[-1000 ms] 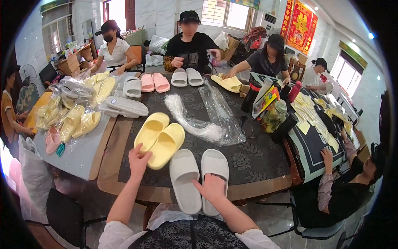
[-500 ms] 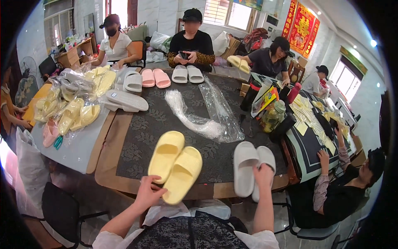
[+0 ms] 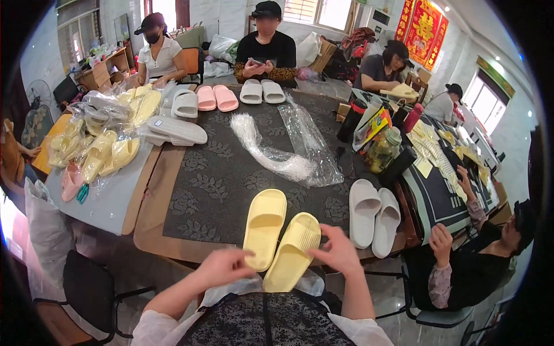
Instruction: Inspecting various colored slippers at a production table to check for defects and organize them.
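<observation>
In front of me at the table's near edge is a pair of yellow slippers, the left slipper (image 3: 264, 228) upright beside the right slipper (image 3: 293, 251), whose heel reaches past the edge. My left hand (image 3: 222, 267) is at the left slipper's heel, slightly blurred, thumb and forefinger apart. My right hand (image 3: 340, 252) grips the right slipper's outer side, thumb over the rim; its other fingers are partly hidden. Farther right lies a grey slipper pair (image 3: 365, 213), untouched.
Clear plastic bags (image 3: 309, 150) lie mid-table. Pink slippers (image 3: 217, 98) and grey slippers (image 3: 262, 91) line the far edge. Bagged slippers (image 3: 109, 153) pile on the left table. Bottles (image 3: 384, 150) stand at right. Several people sit around; a chair (image 3: 92, 288) is at left.
The yellow slippers have moved right and now point more straight ahead. My right hand has left the grey slippers, which sit farther right, and come to the yellow pair.
</observation>
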{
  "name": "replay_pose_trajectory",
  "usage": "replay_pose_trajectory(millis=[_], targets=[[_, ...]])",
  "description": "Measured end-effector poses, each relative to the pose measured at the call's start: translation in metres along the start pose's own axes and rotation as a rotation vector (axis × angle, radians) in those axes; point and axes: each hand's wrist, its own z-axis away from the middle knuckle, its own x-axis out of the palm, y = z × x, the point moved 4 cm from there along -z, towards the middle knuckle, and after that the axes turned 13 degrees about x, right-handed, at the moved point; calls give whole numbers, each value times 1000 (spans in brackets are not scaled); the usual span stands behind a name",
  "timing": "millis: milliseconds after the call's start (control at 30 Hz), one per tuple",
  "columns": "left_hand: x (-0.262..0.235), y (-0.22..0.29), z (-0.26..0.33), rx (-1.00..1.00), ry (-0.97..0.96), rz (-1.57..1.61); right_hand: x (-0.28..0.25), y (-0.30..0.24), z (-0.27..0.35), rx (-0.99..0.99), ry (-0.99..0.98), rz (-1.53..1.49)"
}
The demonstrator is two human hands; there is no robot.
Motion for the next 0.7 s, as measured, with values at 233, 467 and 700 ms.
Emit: replay_pose_trajectory(millis=[233,467,700], targets=[[-52,-5,-85,431,546,-465,30,-23,-33,-193,19,-42],[-48,-42,-137,345,411,-428,42,-19,-63,-293,-3,-128],[-43,-29,-112,286,428,-464,41,-15,-54,-416,31,-93]])
